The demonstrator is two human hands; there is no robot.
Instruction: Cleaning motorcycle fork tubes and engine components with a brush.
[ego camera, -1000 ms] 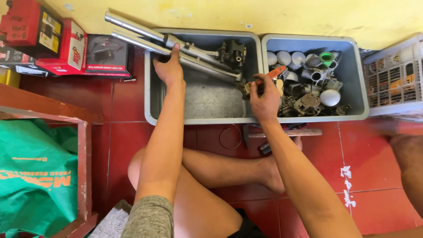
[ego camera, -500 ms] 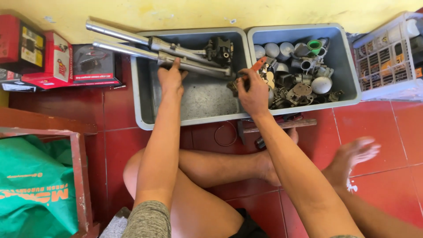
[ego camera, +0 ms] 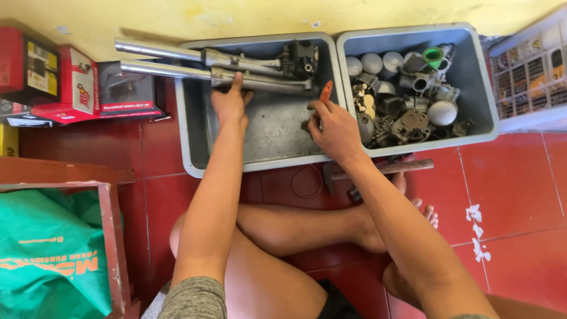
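Note:
I sit cross-legged on a red tiled floor facing two grey plastic tubs. My left hand (ego camera: 229, 101) reaches into the left tub (ego camera: 195, 147) and rests on a pair of long metal fork tubes (ego camera: 177, 62) that lie across its far side and stick out to the left. My right hand (ego camera: 333, 127) is at the left tub's right wall, gripping a tool with an orange handle (ego camera: 325, 91) and a small dark metal part. The right tub (ego camera: 478, 88) is full of grey metal engine parts (ego camera: 401, 112).
Red and black boxes (ego camera: 71, 82) are stacked at the left by the yellow wall. A wooden frame with a green bag (ego camera: 47, 254) stands at the lower left. A white crate (ego camera: 531, 71) is at the right. A hammer (ego camera: 384, 170) and a thin wire ring (ego camera: 307, 183) lie on the floor before the tubs.
My right hand has moved left from the right tub into the left tub with the orange-handled tool. Another person's hand at the lower right has gone from view.

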